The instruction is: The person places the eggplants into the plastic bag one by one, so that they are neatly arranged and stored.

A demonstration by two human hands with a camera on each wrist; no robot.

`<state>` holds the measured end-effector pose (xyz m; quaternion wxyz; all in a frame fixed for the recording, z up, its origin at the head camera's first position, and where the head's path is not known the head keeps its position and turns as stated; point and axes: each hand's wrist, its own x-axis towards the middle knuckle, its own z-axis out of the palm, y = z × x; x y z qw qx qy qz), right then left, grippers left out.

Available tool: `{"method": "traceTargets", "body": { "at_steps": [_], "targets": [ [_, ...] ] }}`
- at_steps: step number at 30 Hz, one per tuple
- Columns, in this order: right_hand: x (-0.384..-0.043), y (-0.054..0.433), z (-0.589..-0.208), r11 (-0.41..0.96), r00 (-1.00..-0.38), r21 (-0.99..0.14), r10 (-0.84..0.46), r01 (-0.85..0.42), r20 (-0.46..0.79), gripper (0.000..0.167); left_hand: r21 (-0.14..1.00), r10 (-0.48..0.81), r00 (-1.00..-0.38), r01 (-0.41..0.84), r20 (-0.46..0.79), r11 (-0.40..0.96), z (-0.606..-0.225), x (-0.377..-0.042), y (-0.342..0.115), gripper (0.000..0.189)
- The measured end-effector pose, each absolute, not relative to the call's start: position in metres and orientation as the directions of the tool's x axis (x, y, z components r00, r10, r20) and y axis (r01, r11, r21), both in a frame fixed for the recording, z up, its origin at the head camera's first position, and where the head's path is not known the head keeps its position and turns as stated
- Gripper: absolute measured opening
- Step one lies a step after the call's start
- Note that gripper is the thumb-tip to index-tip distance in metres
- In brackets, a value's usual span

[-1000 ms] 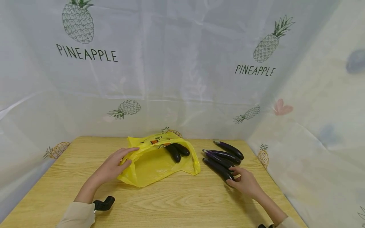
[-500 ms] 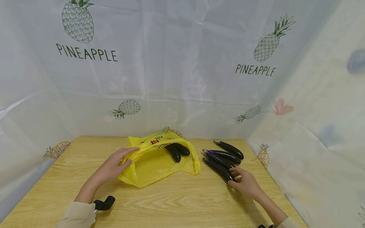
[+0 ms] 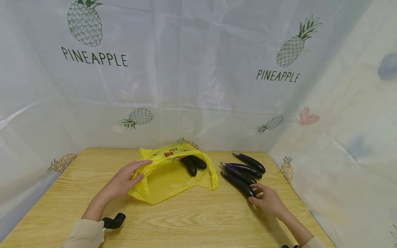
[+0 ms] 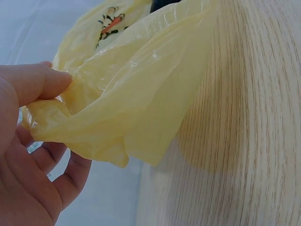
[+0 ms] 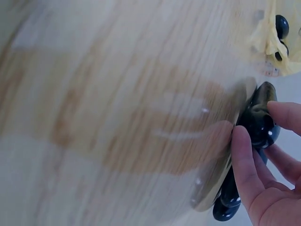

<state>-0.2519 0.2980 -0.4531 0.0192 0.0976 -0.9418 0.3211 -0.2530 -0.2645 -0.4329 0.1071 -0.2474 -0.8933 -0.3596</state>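
Note:
A yellow plastic bag [image 3: 165, 184] lies on its side with its mouth facing me. Two eggplants [image 3: 190, 167] show inside it. My left hand [image 3: 124, 181] pinches the left edge of the mouth between thumb and fingers, and the left wrist view shows the film bunched there. Further right, my right hand [image 3: 269, 200] grips the blunt lower end of the nearest loose eggplant [image 3: 235, 182], thumb on one side and fingers on the other. Close beside that one lie two more eggplants [image 3: 237, 173], and a third eggplant [image 3: 249, 162] rests behind them.
A wood-grain table [image 3: 186, 224] carries everything. White curtain sheeting [image 3: 192, 86] with pineapple prints rises behind it and along both sides. Black wrist mounts [image 3: 114, 221] sit at my sleeves.
My right hand has shifted slightly to the right along the nearest eggplant's end, and its thumb has come against that end. The left hand and the bag stay put.

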Motion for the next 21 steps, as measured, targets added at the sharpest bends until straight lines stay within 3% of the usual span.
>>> {"method": "traceTargets", "body": {
  "at_steps": [21],
  "targets": [
    [-0.2558,0.2977,-0.4491,0.703,-0.984,-0.700,-0.180,-0.121,-0.011,0.052,0.593,0.365,-0.858,0.513,0.360,0.621,-0.4328,-0.2517,-0.2635,0.056]
  ]
}}
